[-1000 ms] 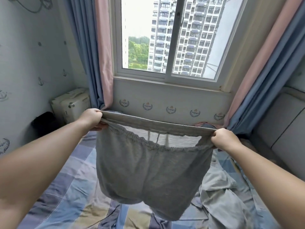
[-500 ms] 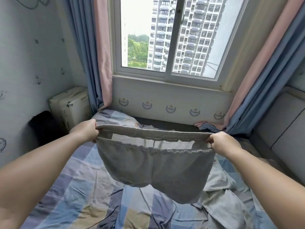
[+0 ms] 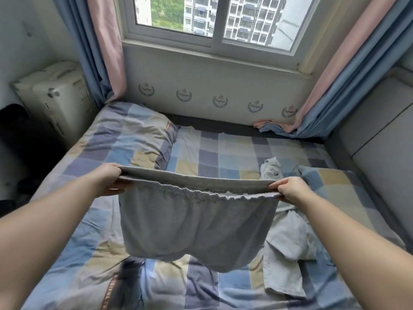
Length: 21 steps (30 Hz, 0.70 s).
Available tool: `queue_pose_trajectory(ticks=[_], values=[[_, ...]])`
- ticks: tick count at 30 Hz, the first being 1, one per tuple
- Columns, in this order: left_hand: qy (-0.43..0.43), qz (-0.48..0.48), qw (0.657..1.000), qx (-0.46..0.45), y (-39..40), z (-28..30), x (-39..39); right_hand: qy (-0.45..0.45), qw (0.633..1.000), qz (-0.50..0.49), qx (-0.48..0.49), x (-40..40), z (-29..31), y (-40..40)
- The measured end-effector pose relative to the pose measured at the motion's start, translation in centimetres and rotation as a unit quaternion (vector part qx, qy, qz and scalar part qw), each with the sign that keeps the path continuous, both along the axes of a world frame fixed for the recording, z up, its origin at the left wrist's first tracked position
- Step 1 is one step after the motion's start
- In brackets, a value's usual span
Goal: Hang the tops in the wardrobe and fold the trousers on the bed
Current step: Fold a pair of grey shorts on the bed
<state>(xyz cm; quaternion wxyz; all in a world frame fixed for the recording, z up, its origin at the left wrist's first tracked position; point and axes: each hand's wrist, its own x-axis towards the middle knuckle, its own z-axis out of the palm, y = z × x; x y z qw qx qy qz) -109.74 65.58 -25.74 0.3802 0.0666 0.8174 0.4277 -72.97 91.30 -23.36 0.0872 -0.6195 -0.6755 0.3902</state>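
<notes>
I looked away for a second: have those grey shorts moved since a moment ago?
Yes. The grey shorts have come down: earlier their waistband was level with the wall emblems under the window; now it is stretched low over the bed.

No words here can be read. The crests on the wall (image 3: 220, 101) and the strip on the bedsheet (image 3: 109, 291) blur out.

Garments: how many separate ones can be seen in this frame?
2. Grey shorts held up over the bed by the waistband between the left hand and right hand; a pale crumpled garment lying on the bed's right side. More could be hidden in that heap.
</notes>
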Motion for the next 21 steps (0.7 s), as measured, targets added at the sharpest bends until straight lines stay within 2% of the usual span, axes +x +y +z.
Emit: queue_pose_trajectory(ticks=[4, 11, 16, 21], values=[[-0.026, 0.003, 0.999, 0.034, 5.4, -2.6, 1.2, -0.034, 0.997, -0.048, 0.049, -0.4, -4.5, 3.1], [0.064, -0.035, 0.995, 0.066, 12.0, -2.3, -0.5, -0.097, 0.983, -0.019, 0.152, -1.7, -4.0, 8.8], [0.143, -0.018, 0.982, 0.121, 13.5, -0.9, -1.4, -0.049, 0.972, -0.032, 0.229, -2.7, -0.7, 11.1], [0.168, 0.002, 0.97, 0.176, 14.1, 0.7, -1.2, 0.003, 0.96, -0.026, 0.279, -1.9, 1.8, 11.3]])
